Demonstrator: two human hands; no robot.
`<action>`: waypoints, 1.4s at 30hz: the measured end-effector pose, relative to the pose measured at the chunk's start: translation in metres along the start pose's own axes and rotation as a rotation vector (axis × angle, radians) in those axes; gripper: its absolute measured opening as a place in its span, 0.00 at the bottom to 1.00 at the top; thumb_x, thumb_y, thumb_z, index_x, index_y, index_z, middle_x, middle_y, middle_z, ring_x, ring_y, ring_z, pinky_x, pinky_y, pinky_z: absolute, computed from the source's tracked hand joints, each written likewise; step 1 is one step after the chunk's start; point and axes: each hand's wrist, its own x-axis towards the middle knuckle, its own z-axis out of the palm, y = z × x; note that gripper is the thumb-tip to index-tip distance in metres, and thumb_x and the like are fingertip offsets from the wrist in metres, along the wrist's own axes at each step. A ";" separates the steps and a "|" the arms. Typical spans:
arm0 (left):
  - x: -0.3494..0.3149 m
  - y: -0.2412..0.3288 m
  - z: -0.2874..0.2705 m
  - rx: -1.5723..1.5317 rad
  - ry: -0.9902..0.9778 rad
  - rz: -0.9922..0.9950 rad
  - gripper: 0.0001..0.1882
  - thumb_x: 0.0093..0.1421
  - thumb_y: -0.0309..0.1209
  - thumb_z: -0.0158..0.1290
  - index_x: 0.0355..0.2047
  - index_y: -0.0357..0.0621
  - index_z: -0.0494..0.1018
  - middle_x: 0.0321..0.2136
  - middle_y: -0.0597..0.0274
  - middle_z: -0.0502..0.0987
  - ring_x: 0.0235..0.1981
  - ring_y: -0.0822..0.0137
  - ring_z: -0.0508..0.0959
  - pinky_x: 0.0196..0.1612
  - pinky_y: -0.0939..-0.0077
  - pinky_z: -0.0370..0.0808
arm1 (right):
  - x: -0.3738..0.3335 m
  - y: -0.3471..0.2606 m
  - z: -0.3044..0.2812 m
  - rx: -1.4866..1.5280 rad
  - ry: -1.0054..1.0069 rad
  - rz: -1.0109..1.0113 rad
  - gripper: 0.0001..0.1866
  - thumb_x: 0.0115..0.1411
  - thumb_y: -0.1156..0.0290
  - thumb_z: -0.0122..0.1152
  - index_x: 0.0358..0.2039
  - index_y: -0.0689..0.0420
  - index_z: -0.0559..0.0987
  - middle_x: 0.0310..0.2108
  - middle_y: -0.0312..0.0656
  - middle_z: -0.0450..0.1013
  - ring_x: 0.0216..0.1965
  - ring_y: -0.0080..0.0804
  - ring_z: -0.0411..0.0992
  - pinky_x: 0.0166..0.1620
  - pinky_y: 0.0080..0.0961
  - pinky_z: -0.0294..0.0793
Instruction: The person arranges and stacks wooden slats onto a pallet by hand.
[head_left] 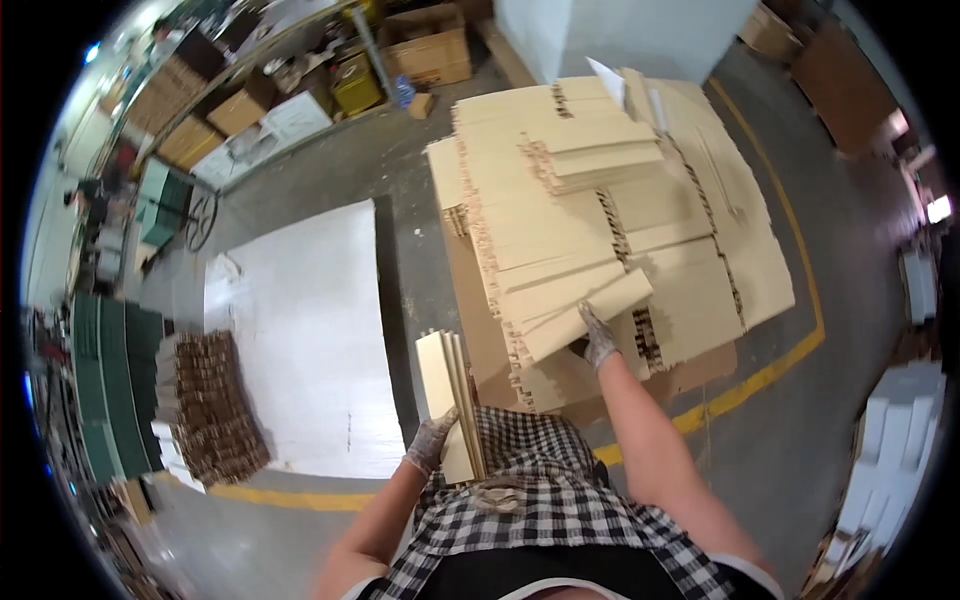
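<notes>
My left hand (432,442), in a pale work glove, is closed round a few long cream cardboard pieces (437,378), held upright against the front of my checked apron (540,470). My gloved right hand (597,338) grips the near edge of another cream cardboard piece (570,322), its thumb on top and the other fingers partly hidden beneath. That piece lies at a slant on the near side of a broad stack of cream cardboard (670,285). The stack's rows have ragged brown notched ends.
On the left a white sheet (310,300) lies on the floor, with a pile of brown-edged cardboard (210,405) at its near left corner. Green panels (115,385) stand beyond that pile. A pale pillar (620,40) rises behind the stack. Yellow floor lines (800,345) run round it.
</notes>
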 end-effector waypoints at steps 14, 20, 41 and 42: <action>-0.034 0.084 0.054 -0.005 0.086 0.329 0.24 0.63 0.39 0.54 0.55 0.40 0.65 0.47 0.62 0.73 0.47 0.67 0.74 0.49 0.69 0.72 | -0.061 0.025 -0.009 -0.017 -0.150 -0.180 0.17 0.61 0.51 0.57 0.34 0.52 0.75 0.28 0.36 0.72 0.27 0.23 0.70 0.24 0.21 0.72; -0.026 0.134 0.127 0.111 -0.112 0.336 0.23 0.62 0.38 0.55 0.53 0.41 0.66 0.43 0.62 0.74 0.41 0.69 0.76 0.42 0.73 0.76 | -0.150 0.016 0.010 -0.095 -0.484 -0.630 0.29 0.61 0.50 0.57 0.53 0.58 0.70 0.42 0.45 0.73 0.43 0.32 0.73 0.43 0.26 0.75; -0.055 0.123 0.198 0.365 -0.224 0.276 0.31 0.66 0.43 0.48 0.64 0.44 0.54 0.52 0.60 0.70 0.47 0.69 0.71 0.47 0.76 0.72 | -0.188 0.036 -0.005 -0.433 -0.047 -0.862 0.31 0.60 0.59 0.53 0.58 0.64 0.58 0.53 0.60 0.64 0.55 0.51 0.65 0.58 0.36 0.64; -0.057 0.123 0.194 0.314 -0.193 0.248 0.29 0.66 0.43 0.48 0.63 0.43 0.57 0.50 0.61 0.71 0.46 0.70 0.71 0.46 0.76 0.72 | -0.191 0.035 -0.003 -0.455 -0.176 -0.756 0.31 0.61 0.59 0.52 0.58 0.63 0.58 0.54 0.60 0.64 0.55 0.51 0.65 0.58 0.36 0.64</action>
